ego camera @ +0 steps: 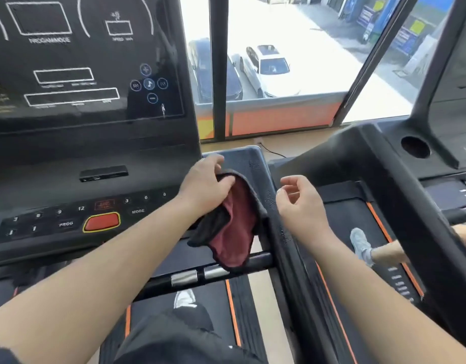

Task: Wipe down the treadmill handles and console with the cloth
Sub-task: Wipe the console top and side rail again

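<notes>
Looking down from my head, I see one soft dark-red cloth with a black edge [234, 224]. It is crumpled and folded, so a black side shows next to the red side. It hangs over the black side handle of the treadmill [255, 164], at the right end of the big black console [82, 143]. Its low end touches the black cross bar [260, 258].

My left hand [204, 186] holds the top of the cloth. Its fingers [216, 161] curl over the cloth and the thumb lies on the red part. My right hand [299, 203] is just beside the cloth, over the handle. Its fingers are loosely bent, a little apart, and hold nothing.

I count two hands, one cloth, one red oval button [101, 222] on the console, and two shiny silver plates [184, 277] on the bar.
</notes>
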